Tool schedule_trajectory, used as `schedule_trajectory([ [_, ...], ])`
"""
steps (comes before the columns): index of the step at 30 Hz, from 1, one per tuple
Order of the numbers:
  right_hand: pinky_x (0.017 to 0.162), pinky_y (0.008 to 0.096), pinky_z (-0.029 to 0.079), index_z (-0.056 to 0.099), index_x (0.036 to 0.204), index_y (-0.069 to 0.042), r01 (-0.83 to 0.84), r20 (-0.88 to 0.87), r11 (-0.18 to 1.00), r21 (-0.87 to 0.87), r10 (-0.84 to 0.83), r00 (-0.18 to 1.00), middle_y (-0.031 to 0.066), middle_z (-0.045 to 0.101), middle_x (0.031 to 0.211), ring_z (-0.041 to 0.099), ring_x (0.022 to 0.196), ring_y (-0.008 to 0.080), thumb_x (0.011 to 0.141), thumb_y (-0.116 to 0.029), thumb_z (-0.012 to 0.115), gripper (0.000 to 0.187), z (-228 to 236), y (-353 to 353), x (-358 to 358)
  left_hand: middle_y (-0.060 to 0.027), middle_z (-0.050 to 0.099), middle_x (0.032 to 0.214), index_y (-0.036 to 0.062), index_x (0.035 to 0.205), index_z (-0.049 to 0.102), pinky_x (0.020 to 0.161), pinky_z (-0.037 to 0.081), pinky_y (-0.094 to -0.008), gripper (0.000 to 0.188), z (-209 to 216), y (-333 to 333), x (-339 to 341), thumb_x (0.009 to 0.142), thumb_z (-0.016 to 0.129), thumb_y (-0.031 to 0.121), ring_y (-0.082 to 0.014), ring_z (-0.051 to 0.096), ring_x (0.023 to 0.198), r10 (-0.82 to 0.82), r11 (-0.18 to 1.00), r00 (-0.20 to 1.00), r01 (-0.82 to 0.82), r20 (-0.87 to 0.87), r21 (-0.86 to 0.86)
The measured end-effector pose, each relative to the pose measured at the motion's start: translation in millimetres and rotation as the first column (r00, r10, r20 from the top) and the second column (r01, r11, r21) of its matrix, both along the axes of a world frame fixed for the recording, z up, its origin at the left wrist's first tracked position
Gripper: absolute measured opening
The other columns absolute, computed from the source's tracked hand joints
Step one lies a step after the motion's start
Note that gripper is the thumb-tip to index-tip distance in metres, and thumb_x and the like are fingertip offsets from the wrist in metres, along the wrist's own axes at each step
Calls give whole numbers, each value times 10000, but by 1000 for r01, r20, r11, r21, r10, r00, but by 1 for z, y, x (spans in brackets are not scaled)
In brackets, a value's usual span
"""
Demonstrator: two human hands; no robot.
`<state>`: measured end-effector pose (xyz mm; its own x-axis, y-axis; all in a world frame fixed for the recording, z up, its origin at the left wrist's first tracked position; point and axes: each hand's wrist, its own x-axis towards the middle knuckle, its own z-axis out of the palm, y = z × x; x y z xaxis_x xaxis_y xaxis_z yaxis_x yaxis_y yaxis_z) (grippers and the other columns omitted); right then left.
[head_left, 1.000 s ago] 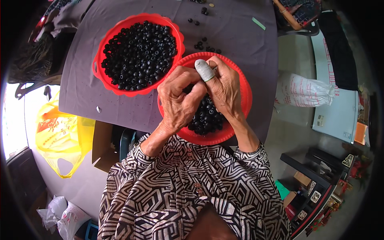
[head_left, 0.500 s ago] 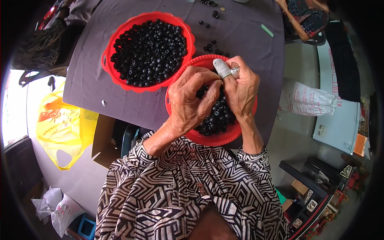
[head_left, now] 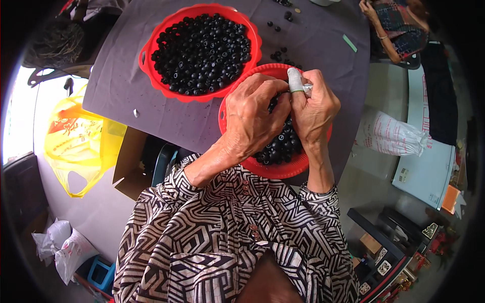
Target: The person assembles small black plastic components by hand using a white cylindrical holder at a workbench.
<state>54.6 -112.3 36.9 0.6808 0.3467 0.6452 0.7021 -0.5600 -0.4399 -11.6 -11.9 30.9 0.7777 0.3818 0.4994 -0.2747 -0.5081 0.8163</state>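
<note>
My left hand [head_left: 255, 113] and my right hand [head_left: 317, 108] meet over a red plastic basket [head_left: 283, 170] near the table's front edge. Both have curled, pinching fingers; whatever sits between the fingertips is hidden. A whitish cover wraps my right thumb [head_left: 295, 80]. Below the hands, small black round pieces [head_left: 279, 149] fill part of the basket, some showing pale rings. To the left and farther back stands a larger scalloped red basket [head_left: 256, 43], heaped with similar black pieces [head_left: 202, 55].
Loose black pieces [head_left: 279, 53] and a green strip [head_left: 349, 43] lie on the dark tablecloth [head_left: 166, 118]. Another person's arm [head_left: 386, 44] shows at the far right. Beside the table are a yellow plastic bag [head_left: 81, 146], a cardboard box [head_left: 132, 171] and a white sack [head_left: 394, 134].
The whole view has shifted slightly, so table and baskets appear farther up and right. My left fingers have turned and curled more tightly; both hands stay over the nearer basket.
</note>
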Motion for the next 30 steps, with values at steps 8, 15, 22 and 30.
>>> schedule_trajectory([
  [8, 421, 263, 374, 516, 710, -53, 50, 2, 999, -2, -50, 999, 38, 487, 547, 447, 450, 122, 799, -174, 647, 199, -1, -1, 0, -100, 576, 667, -3, 752, 627, 545, 454, -319, 81, 4, -2, 1, 685, 600, 34, -227, 582, 606, -103, 964, 989, 73, -103, -257],
  [15, 428, 273, 394, 493, 728, -40, 102, -173, 993, 66, -89, 981, 68, 492, 560, 474, 456, 145, 799, -136, 641, 191, 11, 0, -2, -50, 566, 674, 0, 736, 616, 509, 412, -245, 96, 5, 1, 15, 643, 601, 21, -112, 535, 579, -137, 970, 991, 136, 10, -202],
  [22, 418, 262, 382, 529, 718, -46, 60, -189, 994, 90, -42, 981, 43, 485, 537, 452, 447, 126, 763, -199, 690, 227, 6, -8, 0, -56, 526, 667, 12, 699, 577, 497, 404, -267, 95, -3, -4, 12, 608, 603, 20, -159, 521, 560, -200, 976, 975, 207, 94, -73],
  [30, 432, 232, 353, 547, 716, -38, -34, -289, 996, 84, 57, 956, 10, 478, 540, 416, 472, 76, 751, -141, 692, 182, 15, -8, -2, -86, 510, 643, 13, 691, 563, 534, 429, -335, 102, -1, -7, 0, 595, 597, 12, -243, 528, 604, -218, 964, 975, 221, 36, -149],
])
